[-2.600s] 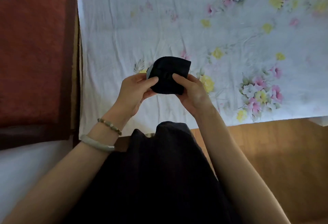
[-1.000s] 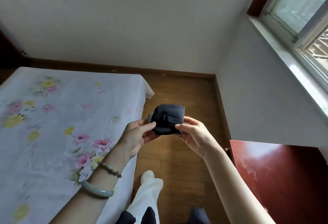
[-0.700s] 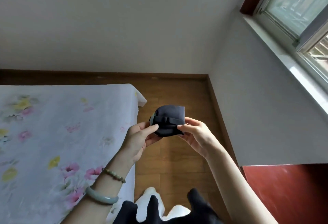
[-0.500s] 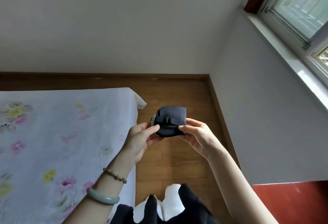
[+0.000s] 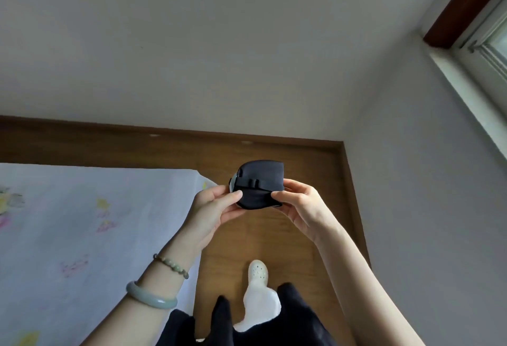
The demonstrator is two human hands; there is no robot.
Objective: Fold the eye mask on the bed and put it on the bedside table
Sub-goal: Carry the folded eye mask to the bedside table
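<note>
The dark eye mask (image 5: 259, 181) is folded in half, its strap running across the side facing me. I hold it in the air above the wooden floor, past the bed's corner. My left hand (image 5: 212, 208) pinches its left edge between thumb and fingers. My right hand (image 5: 300, 207) pinches its right edge the same way. The bed (image 5: 82, 236), under a white floral sheet, lies at the lower left. No bedside table shows in this view.
Wooden floor (image 5: 315, 170) runs between the bed and the grey wall (image 5: 425, 181) on the right. A window frame (image 5: 482, 16) sits at the upper right. My foot in a white shoe (image 5: 258, 270) stands on the floor below my hands.
My view swung from the bed to the room's corner; the red surface at lower right left the frame. Both hands kept the folded mask in the same grip, and my foot stepped forward.
</note>
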